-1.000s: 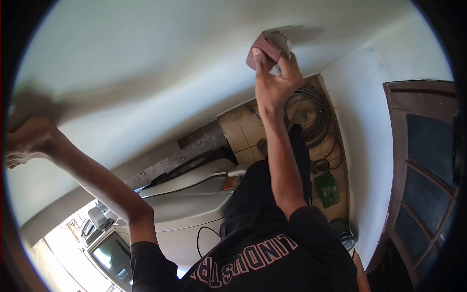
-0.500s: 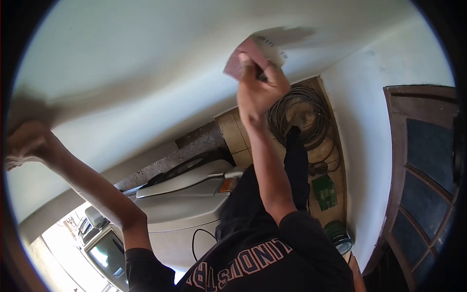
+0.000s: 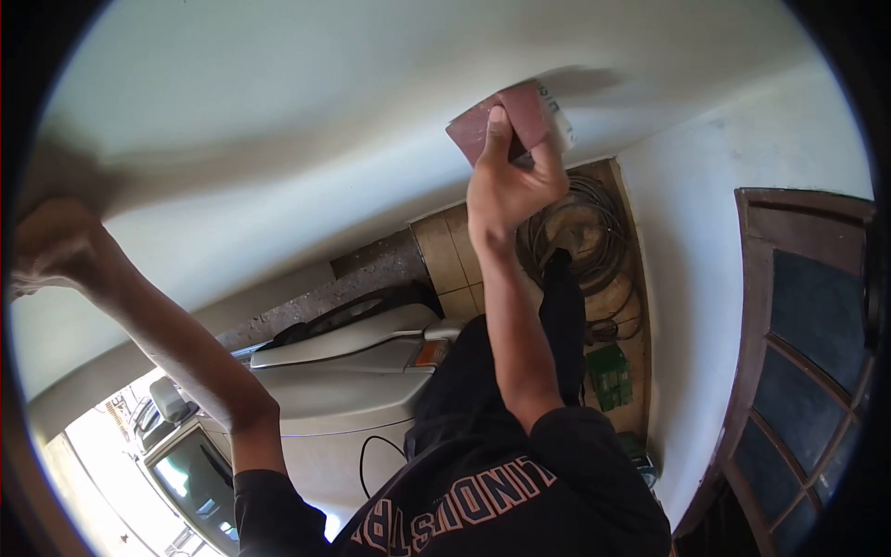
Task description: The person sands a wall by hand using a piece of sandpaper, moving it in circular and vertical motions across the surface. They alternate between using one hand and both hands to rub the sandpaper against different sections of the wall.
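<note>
A folded piece of reddish-brown sandpaper (image 3: 529,116) is pinched in my right hand (image 3: 510,190), thumb flat on its red face and fingers behind. Pale backing with dark print shows along its right edge. The sandpaper is up close to the white wall (image 3: 306,84), which catches its shadow. At the far left, my left hand (image 3: 58,246) is raised at the same wall with its wrist bent. Its fingers extend toward the dark rim of the view, partly cut off, and nothing shows in them.
Below the wall stands a grey vehicle-like body (image 3: 343,399) with an orange lamp. A coil of cable (image 3: 594,218) lies on the tiled floor near my foot, with a green box (image 3: 610,376) closer in. A brown-framed glass-paned door (image 3: 756,306) is at right.
My right hand has shifted right and slightly down along the wall with the sandpaper, turning more of its red face into view. My left hand stays nearly in place.
</note>
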The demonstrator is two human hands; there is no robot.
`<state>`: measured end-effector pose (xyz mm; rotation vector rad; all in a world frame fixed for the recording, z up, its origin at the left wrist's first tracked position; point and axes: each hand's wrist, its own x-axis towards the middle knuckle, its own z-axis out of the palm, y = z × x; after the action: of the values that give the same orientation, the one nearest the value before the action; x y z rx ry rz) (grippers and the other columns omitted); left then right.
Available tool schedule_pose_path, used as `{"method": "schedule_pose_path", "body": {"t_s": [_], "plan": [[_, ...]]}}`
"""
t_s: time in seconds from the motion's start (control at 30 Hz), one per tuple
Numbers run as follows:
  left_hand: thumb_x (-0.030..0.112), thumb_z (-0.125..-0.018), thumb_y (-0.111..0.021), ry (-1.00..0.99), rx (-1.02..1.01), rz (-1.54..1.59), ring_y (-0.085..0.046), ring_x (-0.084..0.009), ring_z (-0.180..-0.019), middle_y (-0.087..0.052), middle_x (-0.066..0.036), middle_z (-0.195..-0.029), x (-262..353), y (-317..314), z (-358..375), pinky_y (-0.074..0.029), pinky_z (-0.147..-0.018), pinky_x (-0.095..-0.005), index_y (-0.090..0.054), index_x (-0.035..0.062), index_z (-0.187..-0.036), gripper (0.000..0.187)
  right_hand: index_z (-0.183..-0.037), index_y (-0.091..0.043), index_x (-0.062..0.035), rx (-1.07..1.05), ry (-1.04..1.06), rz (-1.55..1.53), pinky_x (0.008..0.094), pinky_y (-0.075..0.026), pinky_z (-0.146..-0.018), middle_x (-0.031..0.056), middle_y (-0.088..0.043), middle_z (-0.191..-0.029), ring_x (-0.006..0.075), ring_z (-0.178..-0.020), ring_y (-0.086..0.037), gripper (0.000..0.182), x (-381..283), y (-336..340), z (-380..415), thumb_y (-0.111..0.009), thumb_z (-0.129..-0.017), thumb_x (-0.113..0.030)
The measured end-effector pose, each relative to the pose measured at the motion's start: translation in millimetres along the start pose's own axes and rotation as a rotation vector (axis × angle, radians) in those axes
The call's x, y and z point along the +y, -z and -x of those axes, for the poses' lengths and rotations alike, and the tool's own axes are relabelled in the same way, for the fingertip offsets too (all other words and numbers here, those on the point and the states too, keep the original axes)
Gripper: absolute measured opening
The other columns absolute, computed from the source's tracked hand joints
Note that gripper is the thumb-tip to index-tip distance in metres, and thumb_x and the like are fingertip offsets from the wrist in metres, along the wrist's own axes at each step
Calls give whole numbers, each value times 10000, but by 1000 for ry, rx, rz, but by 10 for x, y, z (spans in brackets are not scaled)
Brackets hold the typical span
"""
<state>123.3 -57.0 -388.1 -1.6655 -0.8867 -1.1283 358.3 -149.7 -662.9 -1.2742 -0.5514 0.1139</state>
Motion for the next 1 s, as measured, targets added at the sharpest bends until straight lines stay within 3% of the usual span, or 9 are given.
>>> {"method": "schedule_pose_path", "body": {"t_s": [0.07, 0.2, 0.33, 0.37, 0.47, 0.6, 0.9, 0.93, 1.0], "plan": [[588, -1018, -79, 6, -3, 7, -92, -277, -1399, -120, -142, -1511, 6, -13, 22, -81, -1153, -496, -185, 75, -1447, 677, -986, -755, -25, -95, -46, 47, 253, -529, -693, 52, -733, -861, 102, -765, -666, 143, -8, 107, -62, -691, -865, 15], [581, -1020, -83, -7, -5, -8, -124, -275, -1362, -149, -142, -1472, -32, -4, 40, -109, -1128, -493, -207, 72, -1412, 654, -989, -755, -29, 138, 18, -68, 245, -521, -678, 50, -737, -864, 100, -746, -667, 145, 118, -68, -18, -694, -867, 20], [575, -1022, -88, -3, -9, -4, -156, -274, -1325, -178, -143, -1433, -25, -43, 66, -136, -1104, -489, -230, 70, -1377, 633, -989, -750, -33, -60, 109, 49, 251, -509, -657, 49, -735, -877, 96, -761, -656, 139, 82, 123, -177, -687, -873, 7], [573, -1023, -89, -3, -9, -7, -164, -274, -1316, -185, -143, -1423, -30, -48, 76, -142, -1098, -489, -235, 70, -1368, 628, -990, -746, -32, -34, -34, 2, 247, -507, -670, 38, -731, -876, 87, -773, -647, 136, 58, 172, -272, -680, -878, 8], [568, -1024, -92, -2, -7, -14, -188, -272, -1288, -207, -143, -1394, -56, -60, 67, -163, -1080, -486, -252, 68, -1342, 614, -991, -744, -23, 35, 69, -66, 251, -502, -657, 32, -727, -869, 87, -768, -644, 132, 107, 34, -154, -680, -878, 2], [562, -1026, -96, 3, 1, -6, -221, -271, -1251, -236, -143, -1355, -44, -61, 87, -190, -1055, -483, -274, 65, -1307, 597, -1008, -732, 19, -193, 130, 155, 243, -502, -693, 58, -721, -832, 102, -759, -652, 164, -8, 137, -104, -746, -845, 4], [547, -1030, -106, 8, -6, -42, -293, -268, -1169, -300, -145, -1267, -128, -74, 111, -251, -1000, -476, -324, 60, -1228, 568, -906, -727, 19, 0, 21, -54, 232, -526, -631, 63, -717, -815, 109, -720, -665, 46, 7, 123, -305, -704, -881, -11], [545, -1031, -107, 11, -10, -50, -301, -267, -1159, -307, -145, -1258, -144, -68, 131, -258, -994, -475, -329, 60, -1219, 566, -913, -719, 39, 54, -143, -158, 247, -527, -669, 58, -707, -802, 87, -732, -632, 77, -307, 69, -466, -650, -911, 4], [542, -1031, -110, 14, -9, -66, -317, -266, -1141, -322, -145, -1238, -139, -97, 115, -271, -982, -473, -340, 58, -1202, 562, -937, -717, 40, 78, 5, -105, 248, -527, -691, 71, -719, -823, 86, -744, -631, 77, 17, 10, -281, -651, -900, 25]]}}
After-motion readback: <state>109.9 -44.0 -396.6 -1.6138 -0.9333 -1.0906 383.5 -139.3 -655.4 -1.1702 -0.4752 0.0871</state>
